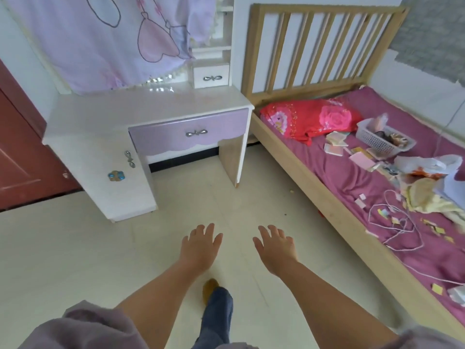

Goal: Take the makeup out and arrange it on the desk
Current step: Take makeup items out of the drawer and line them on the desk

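Note:
A white dressing desk (130, 107) with a lilac drawer (191, 133) stands ahead at the left, its top bare. On the bed at the right sits a white mesh basket (377, 141) holding small items, with flat compacts and palettes (336, 143) scattered on the sheet beside it. My left hand (200, 244) and my right hand (275, 248) are stretched forward over the floor, fingers spread, palms down, holding nothing. Both are well short of the desk and the basket.
A wooden bed frame (309, 182) with a magenta sheet runs along the right, strewn with a red pillow (309, 117), plastic bags (427, 165), a white cord (395, 222) and paper scraps. A brown door (17, 157) is at the left. My foot (210, 289) is on the tiled floor.

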### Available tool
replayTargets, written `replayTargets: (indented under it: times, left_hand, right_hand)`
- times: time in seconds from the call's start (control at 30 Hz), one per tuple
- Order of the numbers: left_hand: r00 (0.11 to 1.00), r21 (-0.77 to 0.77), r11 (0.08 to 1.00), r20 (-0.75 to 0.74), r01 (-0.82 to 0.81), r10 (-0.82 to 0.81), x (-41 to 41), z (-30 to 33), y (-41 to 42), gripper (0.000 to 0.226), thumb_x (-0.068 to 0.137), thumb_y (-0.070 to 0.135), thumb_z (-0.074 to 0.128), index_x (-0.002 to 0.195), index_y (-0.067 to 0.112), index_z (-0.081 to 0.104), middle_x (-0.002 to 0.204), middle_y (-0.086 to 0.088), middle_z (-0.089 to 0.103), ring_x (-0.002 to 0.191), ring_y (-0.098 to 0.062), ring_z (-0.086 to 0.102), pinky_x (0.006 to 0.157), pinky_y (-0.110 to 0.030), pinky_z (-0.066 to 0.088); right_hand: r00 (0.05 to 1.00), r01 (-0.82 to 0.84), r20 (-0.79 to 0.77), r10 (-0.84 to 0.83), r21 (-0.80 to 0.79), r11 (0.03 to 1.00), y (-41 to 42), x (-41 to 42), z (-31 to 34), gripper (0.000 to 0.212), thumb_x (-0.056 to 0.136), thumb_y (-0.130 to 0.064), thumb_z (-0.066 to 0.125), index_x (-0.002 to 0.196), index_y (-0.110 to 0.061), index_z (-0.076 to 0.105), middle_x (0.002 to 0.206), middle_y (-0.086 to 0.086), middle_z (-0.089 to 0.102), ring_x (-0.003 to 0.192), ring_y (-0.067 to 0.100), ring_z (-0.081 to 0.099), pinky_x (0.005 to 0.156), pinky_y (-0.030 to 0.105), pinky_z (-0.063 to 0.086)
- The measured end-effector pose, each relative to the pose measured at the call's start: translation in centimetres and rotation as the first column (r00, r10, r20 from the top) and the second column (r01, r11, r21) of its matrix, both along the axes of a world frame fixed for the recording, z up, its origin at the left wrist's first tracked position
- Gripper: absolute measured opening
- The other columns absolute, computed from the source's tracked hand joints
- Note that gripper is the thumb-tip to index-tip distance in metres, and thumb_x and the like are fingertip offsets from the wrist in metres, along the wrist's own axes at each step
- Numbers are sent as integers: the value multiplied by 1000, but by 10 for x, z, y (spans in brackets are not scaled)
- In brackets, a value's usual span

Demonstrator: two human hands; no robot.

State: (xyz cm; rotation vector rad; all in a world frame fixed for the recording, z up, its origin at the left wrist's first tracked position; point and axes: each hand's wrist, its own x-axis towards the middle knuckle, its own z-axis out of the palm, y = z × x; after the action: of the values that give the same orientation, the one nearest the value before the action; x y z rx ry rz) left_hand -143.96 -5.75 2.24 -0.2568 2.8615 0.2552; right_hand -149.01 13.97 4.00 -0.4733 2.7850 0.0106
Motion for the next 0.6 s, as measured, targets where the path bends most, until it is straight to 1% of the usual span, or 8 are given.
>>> replayTargets:
  times: [0.07,0.17,0.23,0.3,0.43,0.53,0.6]
  left_hand:
    - [1000,4,1000,-7,-25,25,-48,-3,-20,50,101,37,26,148,20,20,149,-6,29,132,-22,35,107,-37,34]
    - [986,94,982,-19,-165,168,-121,1,-56,51,100,44,23,145,21,26,145,-6,36,130,-23,39,107,-38,33]
    - [974,147,963,-12,-224,228,-168,9,-79,51,99,45,22,144,20,29,143,-8,38,129,-25,39,106,-40,32]
    - [961,203,941,16,-272,274,-204,14,-97,51,99,45,22,143,20,30,142,-9,39,128,-26,39,103,-41,32]
    - [939,210,915,52,-344,341,-268,14,-123,51,99,45,25,142,20,30,135,-9,46,124,-27,43,100,-41,35]
    - [902,241,869,102,-432,420,-320,8,-147,48,99,43,26,139,17,32,131,-12,49,122,-29,45,98,-41,36]
    - [863,280,817,123,-504,490,-353,-3,-164,46,99,41,27,137,15,33,131,-14,49,121,-31,46,96,-42,37]
  right_hand:
    - [1000,-17,6,17,15,1000,-17,-52,-3,51,101,-47,15,147,-25,20,153,4,24,137,24,30,107,40,32]
    - [999,-44,12,44,3,999,-51,-129,-2,52,101,-46,15,147,-24,20,153,4,24,137,24,30,107,40,32]
    - [998,-63,-4,63,-12,998,-74,-177,5,52,101,-46,14,148,-24,20,153,4,25,137,24,31,106,39,32]
    - [996,-83,16,83,-29,996,-95,-216,11,52,101,-45,14,148,-24,19,152,3,26,135,23,32,103,38,35]
    - [990,-139,29,140,-40,990,-132,-291,6,51,101,-44,15,147,-22,21,151,4,29,133,24,35,103,38,37]
    - [980,-188,52,191,-58,981,-164,-354,-3,51,102,-43,17,148,-22,22,151,4,30,133,23,36,102,37,37]
    - [969,-238,55,241,-61,969,-185,-394,-13,50,102,-42,18,147,-21,24,149,4,32,132,23,37,100,36,38]
